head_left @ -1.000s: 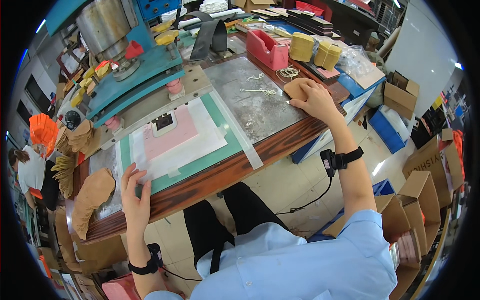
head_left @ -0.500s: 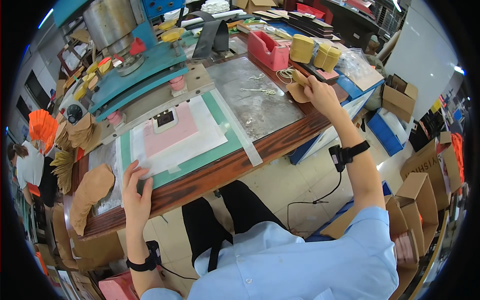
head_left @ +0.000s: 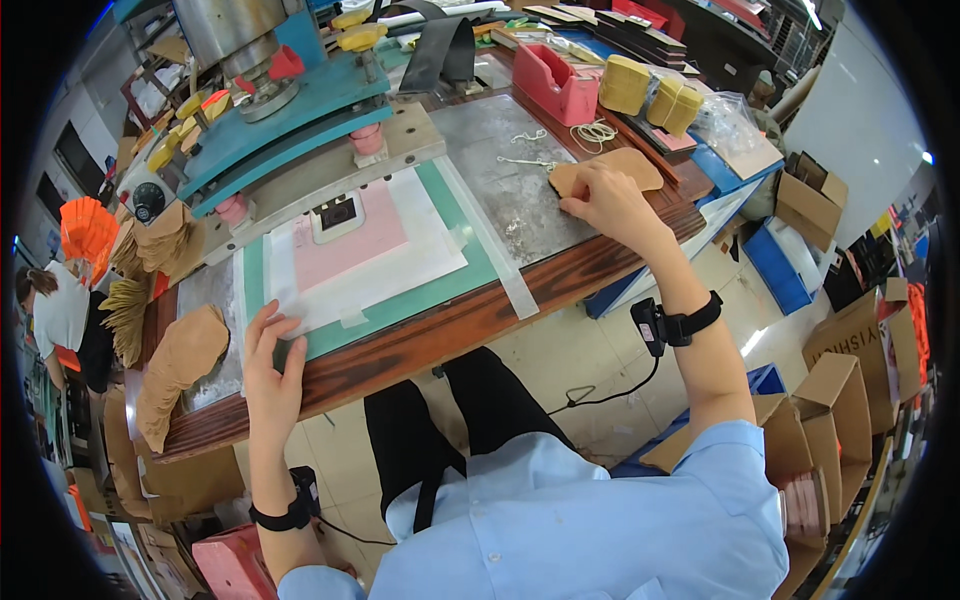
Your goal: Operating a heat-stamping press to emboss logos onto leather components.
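My right hand (head_left: 612, 208) is over the grey metal plate (head_left: 530, 220) at the right of the table, fingers bent and closed on the near edge of a flat tan leather-like piece (head_left: 632, 168). Its fingertips are partly hidden. My left hand (head_left: 272, 362) rests at the table's front edge with fingers apart, holding nothing. Beside it is the corner of a green mat (head_left: 390, 318) bearing a white sheet (head_left: 425, 270) and a pink sheet (head_left: 375, 250). On the pink sheet lies a pale frame with a dark centre (head_left: 338, 214). A fanned stack of tan pieces (head_left: 185, 360) lies left of this hand.
A teal press (head_left: 280, 130) stands over the table's back left. Behind the metal plate are a pink tape dispenser (head_left: 556, 85), yellow bundles (head_left: 625, 84) and a coil of cord (head_left: 594, 133). Cardboard boxes (head_left: 835, 400) stand right on the floor. Another person (head_left: 55, 315) is far left.
My right hand has come left and nearer, and the tan piece, held up and tilted before, now lies flatter over the metal plate. My left hand stays at the table edge.
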Available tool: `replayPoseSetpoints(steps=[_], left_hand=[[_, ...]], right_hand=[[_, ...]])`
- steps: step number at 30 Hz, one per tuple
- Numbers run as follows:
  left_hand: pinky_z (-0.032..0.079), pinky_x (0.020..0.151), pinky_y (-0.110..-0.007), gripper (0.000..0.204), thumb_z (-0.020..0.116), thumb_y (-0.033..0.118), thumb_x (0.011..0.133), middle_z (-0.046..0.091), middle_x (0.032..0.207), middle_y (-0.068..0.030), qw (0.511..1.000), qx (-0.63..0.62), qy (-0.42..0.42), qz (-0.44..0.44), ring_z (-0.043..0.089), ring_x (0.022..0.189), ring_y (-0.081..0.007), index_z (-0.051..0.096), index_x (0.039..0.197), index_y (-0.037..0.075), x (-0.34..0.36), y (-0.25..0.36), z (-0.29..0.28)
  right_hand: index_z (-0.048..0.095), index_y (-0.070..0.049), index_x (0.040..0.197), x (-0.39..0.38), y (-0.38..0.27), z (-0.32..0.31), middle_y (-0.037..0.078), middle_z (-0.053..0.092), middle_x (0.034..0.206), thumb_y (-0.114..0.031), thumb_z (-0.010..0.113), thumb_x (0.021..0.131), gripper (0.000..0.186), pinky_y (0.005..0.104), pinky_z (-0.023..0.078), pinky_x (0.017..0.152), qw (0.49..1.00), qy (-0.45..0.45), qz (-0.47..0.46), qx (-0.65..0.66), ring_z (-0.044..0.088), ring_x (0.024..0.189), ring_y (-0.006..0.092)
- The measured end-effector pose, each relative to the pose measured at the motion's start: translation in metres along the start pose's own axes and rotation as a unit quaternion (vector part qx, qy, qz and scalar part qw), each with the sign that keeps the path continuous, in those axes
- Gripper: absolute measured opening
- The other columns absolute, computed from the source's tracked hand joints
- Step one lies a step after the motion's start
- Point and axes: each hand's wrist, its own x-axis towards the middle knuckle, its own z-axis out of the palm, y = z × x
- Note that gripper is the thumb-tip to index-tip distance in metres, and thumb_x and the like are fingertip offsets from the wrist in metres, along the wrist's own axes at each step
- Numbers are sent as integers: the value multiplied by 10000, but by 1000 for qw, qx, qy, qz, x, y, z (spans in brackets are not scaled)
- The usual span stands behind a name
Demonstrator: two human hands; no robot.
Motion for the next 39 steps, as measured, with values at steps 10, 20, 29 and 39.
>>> replayPoseSetpoints(steps=[10,20,29,39], left_hand=[[357,983,-329,197,571,29,834,496,1275,-120,1000,12,4,15,492,1148,-243,596,1029,20,1,-2,-2],[404,934,-297,179,555,25,857,536,1225,-110,996,-84,-10,2,533,1086,-195,601,1030,13,-5,11,-18],[453,853,-356,224,594,125,851,597,1083,-128,984,-40,-145,94,558,1017,-294,584,1052,26,13,43,2],[310,1055,-412,594,559,403,862,483,1309,-182,943,208,-111,235,436,1238,-313,480,1250,-40,36,45,49]], right_hand=[[659,41,902,13,36,-1,42,617,710,-117,662,794,191,248,447,617,976,-91,53,191,556,660,107],[623,55,840,12,-21,5,55,581,654,-225,604,883,284,220,429,549,925,-3,136,354,538,608,68],[571,51,1032,11,-158,55,148,612,949,-220,536,921,295,329,471,803,923,-120,-176,321,597,909,253],[537,84,1077,-17,-156,45,200,546,1107,-193,558,876,343,372,429,915,930,-52,-355,76,524,1073,329]])
